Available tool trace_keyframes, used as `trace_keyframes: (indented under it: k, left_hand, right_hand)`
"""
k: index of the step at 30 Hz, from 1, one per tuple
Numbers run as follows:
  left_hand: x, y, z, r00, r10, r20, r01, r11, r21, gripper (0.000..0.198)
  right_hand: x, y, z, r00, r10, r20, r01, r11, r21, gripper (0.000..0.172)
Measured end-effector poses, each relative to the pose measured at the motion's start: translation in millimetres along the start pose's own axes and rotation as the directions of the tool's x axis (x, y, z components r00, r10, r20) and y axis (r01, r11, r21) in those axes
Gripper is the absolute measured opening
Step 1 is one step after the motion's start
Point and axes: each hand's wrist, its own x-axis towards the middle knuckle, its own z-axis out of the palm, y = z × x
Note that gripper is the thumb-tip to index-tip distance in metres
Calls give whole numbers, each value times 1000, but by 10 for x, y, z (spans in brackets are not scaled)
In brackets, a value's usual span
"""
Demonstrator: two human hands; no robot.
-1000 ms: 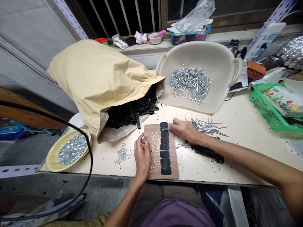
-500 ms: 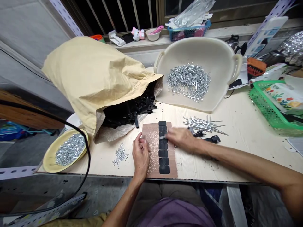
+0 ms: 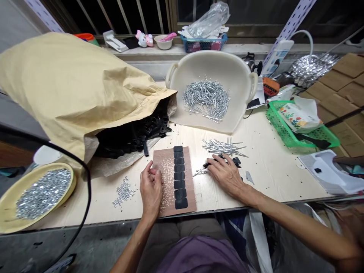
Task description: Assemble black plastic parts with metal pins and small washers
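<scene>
My left hand (image 3: 151,187) rests at the left edge of a brown board (image 3: 191,182), its fingers curled with the thumb close to them. Whatever they hold, if anything, is hidden. Along the board runs a column of black rounded squares (image 3: 179,176), with pale specks to their left. Over to the right, my right hand (image 3: 226,175) lies spread, palm down, its fingers touching black plastic parts (image 3: 209,163) that it partly covers. Just beyond is a pile of long metal pins (image 3: 223,147). Small shiny metal pieces (image 3: 123,192) lie scattered left of my left hand.
A sack (image 3: 85,83) spills black parts (image 3: 142,132) at the left. A white basin (image 3: 182,113) of metal pins stands behind. A yellow bowl (image 3: 72,185) of shiny pieces sits front left, a green basket (image 3: 277,125) to the right. A black cable (image 3: 88,185) hangs in front.
My right hand has moved off the black squares, rightward onto the black plastic parts. My left hand stays by the board. The view has turned right, showing cardboard boxes.
</scene>
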Motion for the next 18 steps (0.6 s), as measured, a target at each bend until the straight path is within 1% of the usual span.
trace_keyframes:
  k: [4, 8, 10, 12, 13, 16, 18]
  left_hand:
    - [-17, -1, -5, 1000, 14, 21, -14, 1000, 24, 47]
    - [-25, 1, -12, 999, 21, 39, -21, 1000, 1, 46]
    - [-31, 5, -15, 999, 30, 26, -30, 999, -19, 47]
    - [-32, 14, -14, 999, 40, 18, -39, 999, -35, 47]
    - [-30, 19, -14, 999, 45, 20, -44, 998, -36, 48]
    - [-22, 39, -16, 997, 66, 34, -66, 998, -7, 48]
    - [-19, 44, -19, 996, 82, 35, -83, 996, 26, 48]
  right_hand:
    - [-188, 35, 82, 998, 39, 58, -40, 999, 10, 16]
    - [-345, 149, 140, 996, 84, 34, -84, 996, -12, 15]
    - [-384, 209, 121, 996, 80, 27, -80, 997, -10, 21]
    - [-387, 245, 89, 998, 50, 44, -48, 998, -33, 30]
    - [-375, 255, 77, 998, 27, 61, -24, 998, -54, 30]
    - [-301, 276, 69, 991, -63, 121, 77, 990, -114, 19]
    - [-244, 299, 74, 982, -129, 137, 147, 980, -132, 20]
